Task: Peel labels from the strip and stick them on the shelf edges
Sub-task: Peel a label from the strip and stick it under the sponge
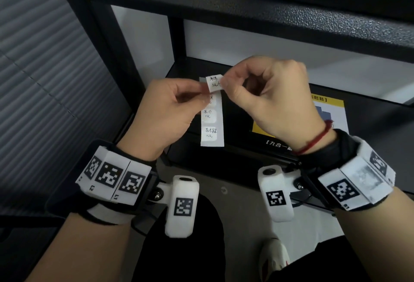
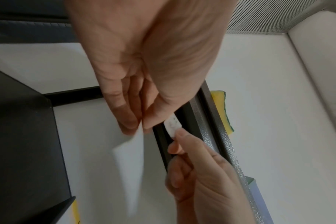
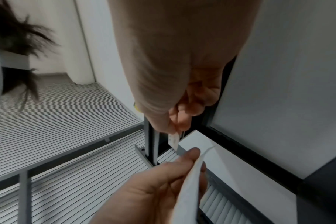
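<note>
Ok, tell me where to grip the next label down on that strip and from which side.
Take the next label by a right-hand corner, coming from the strip's right side. Probably best: the left hand pinches the strip's left edge and partly covers that label, while bare backing runs down the right. The right hand must first place the peeled label it pinches.

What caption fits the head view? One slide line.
Left hand holds the label strip while right hand peels the top label before the dark shelf.
</note>
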The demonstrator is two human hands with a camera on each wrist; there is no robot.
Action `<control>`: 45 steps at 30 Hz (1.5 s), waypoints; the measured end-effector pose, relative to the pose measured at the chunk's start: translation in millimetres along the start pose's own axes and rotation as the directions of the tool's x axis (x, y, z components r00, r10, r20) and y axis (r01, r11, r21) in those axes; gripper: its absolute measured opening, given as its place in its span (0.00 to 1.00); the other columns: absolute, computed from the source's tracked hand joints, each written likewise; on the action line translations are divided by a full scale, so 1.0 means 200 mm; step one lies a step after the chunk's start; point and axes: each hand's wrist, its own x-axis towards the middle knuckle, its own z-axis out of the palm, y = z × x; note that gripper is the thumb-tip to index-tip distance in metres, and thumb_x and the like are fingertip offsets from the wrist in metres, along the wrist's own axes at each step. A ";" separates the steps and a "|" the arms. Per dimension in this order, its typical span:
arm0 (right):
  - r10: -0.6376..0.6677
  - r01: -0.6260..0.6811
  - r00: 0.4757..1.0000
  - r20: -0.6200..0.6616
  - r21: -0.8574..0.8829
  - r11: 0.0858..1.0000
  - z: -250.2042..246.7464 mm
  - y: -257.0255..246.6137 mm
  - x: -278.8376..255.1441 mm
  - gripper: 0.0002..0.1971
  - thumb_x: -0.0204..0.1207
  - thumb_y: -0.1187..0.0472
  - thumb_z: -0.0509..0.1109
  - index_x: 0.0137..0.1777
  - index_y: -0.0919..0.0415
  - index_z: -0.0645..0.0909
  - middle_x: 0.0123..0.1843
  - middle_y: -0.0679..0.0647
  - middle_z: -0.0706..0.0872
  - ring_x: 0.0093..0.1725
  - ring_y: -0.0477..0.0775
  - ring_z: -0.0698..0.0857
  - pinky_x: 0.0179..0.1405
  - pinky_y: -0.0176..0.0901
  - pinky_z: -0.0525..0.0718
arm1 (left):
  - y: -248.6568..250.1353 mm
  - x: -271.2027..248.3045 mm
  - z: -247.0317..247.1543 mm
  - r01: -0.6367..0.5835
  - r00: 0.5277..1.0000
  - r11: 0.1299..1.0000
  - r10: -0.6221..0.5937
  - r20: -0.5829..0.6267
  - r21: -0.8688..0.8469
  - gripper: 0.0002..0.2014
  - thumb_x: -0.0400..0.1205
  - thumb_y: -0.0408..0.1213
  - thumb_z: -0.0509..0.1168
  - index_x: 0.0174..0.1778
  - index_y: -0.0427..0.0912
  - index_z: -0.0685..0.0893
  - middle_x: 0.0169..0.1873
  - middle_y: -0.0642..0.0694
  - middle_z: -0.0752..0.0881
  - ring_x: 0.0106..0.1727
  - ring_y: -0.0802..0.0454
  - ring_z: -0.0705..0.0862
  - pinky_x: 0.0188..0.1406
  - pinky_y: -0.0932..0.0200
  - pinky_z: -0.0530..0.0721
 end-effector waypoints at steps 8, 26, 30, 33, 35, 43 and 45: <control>0.013 0.010 0.972 -0.234 0.100 0.995 -0.11 -0.19 0.09 0.07 0.79 0.52 0.75 0.41 0.51 0.90 0.28 0.49 0.87 0.26 0.50 0.84 0.34 0.52 0.86 | 0.21 0.01 -0.09 -0.069 0.989 0.992 0.054 -0.138 -0.108 0.07 0.85 0.37 0.71 0.50 0.44 0.95 0.46 0.48 0.97 0.53 0.51 0.95 0.65 0.43 0.89; 0.137 -0.111 0.937 -0.321 0.100 0.989 -0.19 -0.29 0.16 0.11 0.78 0.53 0.74 0.35 0.53 0.91 0.21 0.46 0.86 0.18 0.42 0.81 0.36 0.40 0.82 | 0.46 0.14 -0.07 -0.222 0.945 0.963 0.251 -0.208 0.153 0.14 0.76 0.58 0.77 0.42 0.50 0.97 0.34 0.56 0.95 0.39 0.61 0.92 0.47 0.55 0.88; 0.131 -0.110 0.932 -0.338 0.082 0.991 -0.19 -0.29 0.16 0.12 0.78 0.52 0.74 0.35 0.54 0.91 0.20 0.46 0.86 0.20 0.43 0.83 0.37 0.48 0.90 | 0.46 0.16 -0.06 -0.220 0.941 0.960 0.255 -0.221 0.171 0.16 0.74 0.61 0.77 0.41 0.51 0.97 0.33 0.56 0.94 0.39 0.59 0.92 0.50 0.50 0.91; 0.126 -0.108 0.932 -0.339 0.073 0.991 -0.20 -0.29 0.16 0.11 0.78 0.52 0.74 0.36 0.52 0.91 0.20 0.46 0.86 0.19 0.42 0.82 0.37 0.45 0.88 | 0.46 0.17 -0.07 -0.229 0.942 0.958 0.263 -0.208 0.172 0.16 0.76 0.61 0.76 0.40 0.52 0.97 0.32 0.54 0.95 0.39 0.57 0.93 0.48 0.51 0.90; 0.126 -0.108 0.931 -0.342 0.071 0.992 -0.21 -0.29 0.16 0.11 0.78 0.53 0.74 0.36 0.53 0.91 0.19 0.45 0.85 0.19 0.41 0.82 0.36 0.43 0.86 | 0.46 0.17 -0.08 -0.232 0.938 0.959 0.265 -0.224 0.161 0.14 0.78 0.60 0.75 0.35 0.56 0.95 0.31 0.55 0.94 0.37 0.58 0.92 0.46 0.54 0.88; 0.133 -0.112 0.929 -0.346 0.081 0.990 -0.20 -0.30 0.16 0.11 0.78 0.54 0.74 0.35 0.54 0.91 0.19 0.46 0.85 0.18 0.40 0.81 0.36 0.38 0.81 | 0.46 0.20 -0.11 -0.227 0.937 0.964 0.254 -0.240 0.136 0.14 0.78 0.60 0.74 0.29 0.60 0.93 0.30 0.57 0.94 0.38 0.58 0.91 0.54 0.46 0.89; 0.141 -0.118 0.927 -0.348 0.087 0.989 -0.19 -0.30 0.17 0.11 0.78 0.54 0.74 0.35 0.54 0.91 0.19 0.46 0.85 0.18 0.41 0.80 0.36 0.42 0.84 | 0.46 0.19 -0.11 -0.237 0.940 0.961 0.264 -0.215 0.143 0.13 0.78 0.60 0.74 0.32 0.59 0.94 0.32 0.56 0.94 0.40 0.57 0.92 0.55 0.45 0.90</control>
